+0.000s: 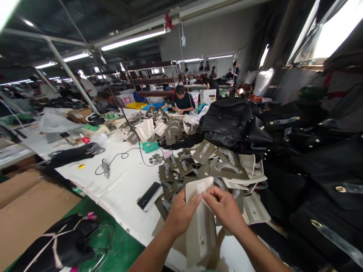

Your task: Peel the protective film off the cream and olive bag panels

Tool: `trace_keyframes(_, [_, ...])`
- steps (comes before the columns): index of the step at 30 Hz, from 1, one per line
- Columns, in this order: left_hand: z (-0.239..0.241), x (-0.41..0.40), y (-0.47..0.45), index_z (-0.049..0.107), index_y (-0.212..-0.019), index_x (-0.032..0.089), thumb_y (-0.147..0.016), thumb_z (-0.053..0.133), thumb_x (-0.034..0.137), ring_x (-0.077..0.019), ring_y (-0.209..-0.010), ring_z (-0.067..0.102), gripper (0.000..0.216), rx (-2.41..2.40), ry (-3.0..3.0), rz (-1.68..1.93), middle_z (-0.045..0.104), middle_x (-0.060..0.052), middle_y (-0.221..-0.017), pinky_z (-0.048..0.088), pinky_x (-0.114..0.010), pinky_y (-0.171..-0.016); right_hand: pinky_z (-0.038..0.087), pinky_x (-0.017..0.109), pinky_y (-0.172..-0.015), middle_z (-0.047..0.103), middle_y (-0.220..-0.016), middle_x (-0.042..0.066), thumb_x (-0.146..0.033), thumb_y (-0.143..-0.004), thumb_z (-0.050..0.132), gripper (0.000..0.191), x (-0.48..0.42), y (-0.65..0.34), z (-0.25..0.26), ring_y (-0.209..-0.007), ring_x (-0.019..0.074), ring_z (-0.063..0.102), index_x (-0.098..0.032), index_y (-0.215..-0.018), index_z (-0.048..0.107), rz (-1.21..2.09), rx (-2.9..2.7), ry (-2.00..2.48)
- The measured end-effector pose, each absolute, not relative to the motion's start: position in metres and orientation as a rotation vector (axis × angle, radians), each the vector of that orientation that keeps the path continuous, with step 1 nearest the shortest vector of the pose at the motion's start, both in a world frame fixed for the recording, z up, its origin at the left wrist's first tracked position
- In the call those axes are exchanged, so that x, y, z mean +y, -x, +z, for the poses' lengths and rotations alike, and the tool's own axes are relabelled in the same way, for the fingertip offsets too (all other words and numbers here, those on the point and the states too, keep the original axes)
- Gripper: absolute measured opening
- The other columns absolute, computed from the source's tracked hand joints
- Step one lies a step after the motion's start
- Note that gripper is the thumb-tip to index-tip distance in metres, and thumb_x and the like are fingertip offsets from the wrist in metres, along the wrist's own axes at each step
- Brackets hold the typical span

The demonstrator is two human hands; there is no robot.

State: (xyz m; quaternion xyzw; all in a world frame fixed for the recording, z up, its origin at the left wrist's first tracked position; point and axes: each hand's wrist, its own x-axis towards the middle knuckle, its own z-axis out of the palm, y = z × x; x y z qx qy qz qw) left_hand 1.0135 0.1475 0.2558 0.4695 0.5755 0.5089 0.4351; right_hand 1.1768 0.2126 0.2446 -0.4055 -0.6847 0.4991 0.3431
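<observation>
The white worktable's near-left edge slants down toward the bottom; its most open stretch runs between that edge and the black box. Rightward, olive panels and black bags crowd in. The beige panel stands tilted between the 2 hands: left hand and right hand both pinch its upper part.

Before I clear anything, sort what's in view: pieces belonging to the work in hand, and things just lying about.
Apparently the job's:
- beige panel, in left hand and right hand
- olive panels with handles, heaped beyond

Apparently just lying about:
- grey corded tool
- small yellow item
- tied black bundle
</observation>
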Motion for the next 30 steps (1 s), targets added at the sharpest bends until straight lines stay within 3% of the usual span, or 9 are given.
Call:
trace_keyframes(13, [0.233,0.165,-1.020,0.073,-0.094,0.012,-0.079,0.072,0.046,-0.0259,-0.082,0.068,0.037,1.530,-0.981,1.457,0.076,-0.010,-0.088,0.053,-0.032,-0.074,0.036,0.029,-0.062,0.061,-0.067,-0.001,-0.058,-0.100,0.043,0.044,0.208,-1.165,0.221,-0.065,0.0179,0.058,-0.022,-0.076,0.054,0.919,-2.092,1.150])
trace_keyframes(23, [0.199,0.181,-1.016,0.074,-0.093,0.013,-0.080,0.069,0.047,-0.0267,-0.081,0.069,0.037,1.454,-0.926,1.508,0.077,-0.011,-0.088,0.054,-0.032,-0.074,0.034,0.027,-0.058,0.065,-0.069,0.000,-0.044,-0.105,0.038,0.037,0.216,-1.152,0.194,-0.062,0.0174,0.064,-0.024,-0.077,0.051,0.557,-2.302,1.097])
trace_keyframes(27, [0.184,0.189,-1.021,0.073,-0.084,0.014,-0.079,0.069,0.045,-0.0267,-0.076,0.069,0.032,1.526,-0.956,1.440,0.076,-0.010,-0.081,0.053,-0.031,-0.069,0.036,0.026,-0.059,0.067,-0.071,0.002,-0.041,-0.103,0.040,0.034,0.221,-1.157,0.185,-0.062,0.0173,0.063,-0.023,-0.077,0.054,0.605,-2.302,1.130])
trace_keyframes(30, [0.171,0.203,-1.014,0.073,-0.082,0.014,-0.078,0.068,0.045,-0.0277,-0.075,0.069,0.031,1.614,-0.935,1.422,0.076,-0.010,-0.078,0.052,-0.032,-0.067,0.037,0.025,-0.055,0.064,-0.064,0.001,-0.043,-0.096,0.051,0.033,0.214,-1.158,0.182,-0.058,0.0167,0.059,-0.023,-0.070,0.056,0.866,-2.301,1.096])
